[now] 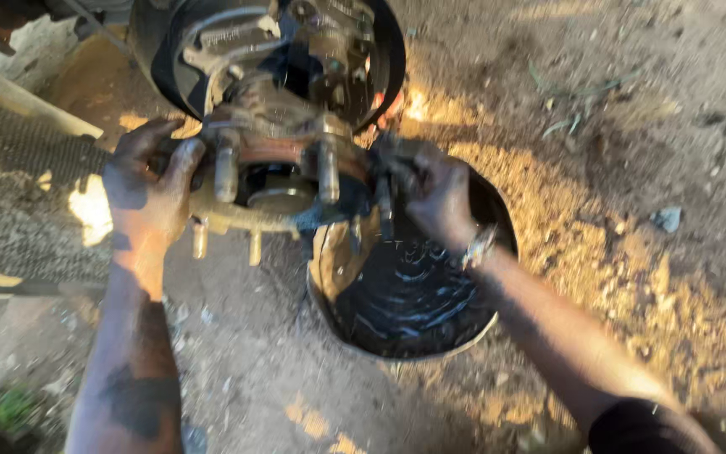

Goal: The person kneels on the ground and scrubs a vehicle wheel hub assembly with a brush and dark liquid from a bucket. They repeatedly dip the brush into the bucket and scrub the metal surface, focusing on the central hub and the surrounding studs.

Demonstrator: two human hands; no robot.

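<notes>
The left hand (151, 181) is dirty with grease. Its fingers curl around the left edge of the hub (275, 181), a round metal part with studs (225, 172) sticking out. It grips tight, likely to keep the heavy hub from tipping. The hub sits in the middle, up off the dirt (632, 168), just in front of a dark round plate (270, 50). A pan (405, 290) of dark oily liquid sits right under the hub's right side, so drips probably fall in there and not on the ground. The right hand (434, 193) is closed on the hub's right edge, above the pan. A bracelet (479, 246) is on that wrist.
</notes>
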